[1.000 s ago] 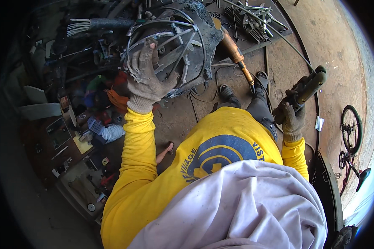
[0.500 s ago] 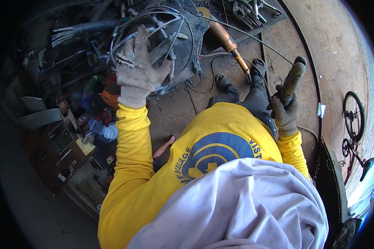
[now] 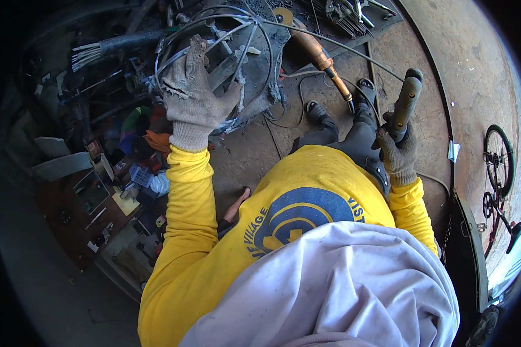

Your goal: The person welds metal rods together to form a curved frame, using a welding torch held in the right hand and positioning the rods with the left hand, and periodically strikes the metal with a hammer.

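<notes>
- Grey-gloved left hand (image 3: 194,95) lies spread on the round wire frame (image 3: 226,63), far left.
- Right hand (image 3: 398,151), grip wrapped around the olive tool handle (image 3: 406,101).
- White square tag (image 3: 454,151) on the floor, right.

Yellow long sleeves, blue round chest emblem; grey worn knit gloves

The round wire-frame metal piece (image 3: 226,63) sits at eleven o'clock on the rusty metal work surface (image 3: 446,69), and the left hand (image 3: 194,95) in a worn knit glove lies flat on its near rim. At one o'clock from that frame, the orange-handled welding torch (image 3: 321,61) lies on the surface, tip toward five o'clock. Right of the torch, at two o'clock, the gloved right hand (image 3: 398,151) grips the dark upright tool handle (image 3: 405,104). A bicycle (image 3: 501,179) stands beyond the surface at three o'clock. Cluttered boxes and scraps (image 3: 107,191) lie at nine o'clock, below the frame.
</notes>
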Tool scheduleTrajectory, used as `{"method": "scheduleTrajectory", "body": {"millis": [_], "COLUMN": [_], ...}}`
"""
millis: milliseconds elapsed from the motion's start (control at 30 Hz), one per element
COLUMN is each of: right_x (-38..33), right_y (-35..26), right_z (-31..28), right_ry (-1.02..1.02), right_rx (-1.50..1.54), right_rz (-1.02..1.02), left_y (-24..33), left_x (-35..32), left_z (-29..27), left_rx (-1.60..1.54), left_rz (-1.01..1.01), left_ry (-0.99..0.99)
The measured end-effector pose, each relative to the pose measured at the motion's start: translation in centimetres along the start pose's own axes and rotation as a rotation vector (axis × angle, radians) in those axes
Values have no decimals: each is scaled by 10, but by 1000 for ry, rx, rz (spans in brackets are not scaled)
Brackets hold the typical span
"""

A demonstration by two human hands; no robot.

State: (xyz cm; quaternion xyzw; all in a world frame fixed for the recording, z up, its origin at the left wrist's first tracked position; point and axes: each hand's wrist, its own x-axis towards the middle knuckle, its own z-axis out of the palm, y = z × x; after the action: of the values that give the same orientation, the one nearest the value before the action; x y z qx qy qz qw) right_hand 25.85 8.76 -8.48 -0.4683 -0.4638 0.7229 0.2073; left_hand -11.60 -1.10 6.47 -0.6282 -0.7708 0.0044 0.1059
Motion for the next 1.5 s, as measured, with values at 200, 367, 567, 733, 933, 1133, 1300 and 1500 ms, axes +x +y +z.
{"method": "scheduleTrajectory", "body": {"millis": [200, 367, 567, 733, 933, 1133, 1300, 1500], "right_x": [2, 4, 5, 6, 8, 8, 7, 5], "right_y": [1, 2, 2, -1, 1, 2, -3, 2], "right_z": [2, 2, 6, 6, 6, 7, 7, 6], "right_ry": [3, -9, -8, -2, -16, 4, -4, -33], "right_rx": [-37, -45, -79, -91, -75, -93, -93, -74], "right_rz": [-23, -2, -2, 12, -8, 0, 23, -58], "left_y": [2, 2, 3, -1, -4, 3, 3, 4], "left_x": [1, 1, 3, -1, -4, 3, 2, 1], "left_z": [-2, -2, -2, 1, 5, -1, -3, -2], "left_rx": [2, 1, 8, -13, -28, 0, 4, -3], "left_rz": [-5, -19, 2, -44, -72, 13, 10, 8], "left_ry": [2, -18, 0, -30, -52, 17, 2, 31]}}
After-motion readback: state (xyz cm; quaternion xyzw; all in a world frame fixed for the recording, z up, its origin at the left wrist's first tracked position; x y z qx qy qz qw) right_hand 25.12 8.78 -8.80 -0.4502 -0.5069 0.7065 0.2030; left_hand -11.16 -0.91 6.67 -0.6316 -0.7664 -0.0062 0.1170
